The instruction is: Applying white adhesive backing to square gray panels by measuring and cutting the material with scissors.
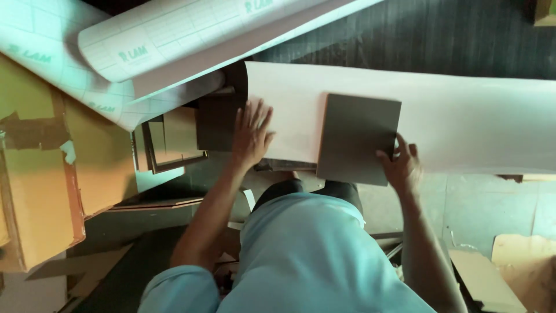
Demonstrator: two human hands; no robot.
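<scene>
On sheet (463,116): left hand (252,134) flat, right hand (401,166) gripping board (359,139).

Off to my left stands a big cardboard box (40,174), tan-brown, its top flaps torn and ragged along the edges, with a scrap of pale tape stuck on one flap. Above it, across the upper left, lies a wide roll of white backing paper (168,46) printed with a faint grid and repeated green logo marks; its loose end curls over the box's top corner. At lower right, flattened cardboard pieces (509,272) lie on the floor. I see no screens or signs.
</scene>
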